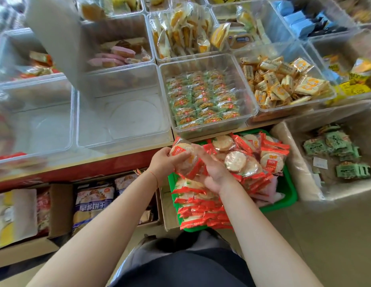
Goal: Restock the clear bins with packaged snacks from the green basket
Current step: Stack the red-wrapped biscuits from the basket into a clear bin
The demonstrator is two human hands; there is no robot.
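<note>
A green basket (288, 195) below the shelf edge is heaped with round rice crackers in clear packets with red-orange ends (238, 160). My left hand (161, 164) and my right hand (213, 172) meet above the basket's left side and together grip a small bunch of these cracker packets (185, 157). An empty clear bin (122, 112) stands on the shelf just above and left of my hands. To its right, another clear bin (209, 98) holds rows of green-wrapped crackers.
More clear bins with yellow, pink and blue snacks fill the shelf behind. A second empty bin (33, 121) sits at the left. A lined cardboard box (333, 162) with green packets stands right of the basket. Cartons of bagged biscuits (93, 204) sit under the shelf.
</note>
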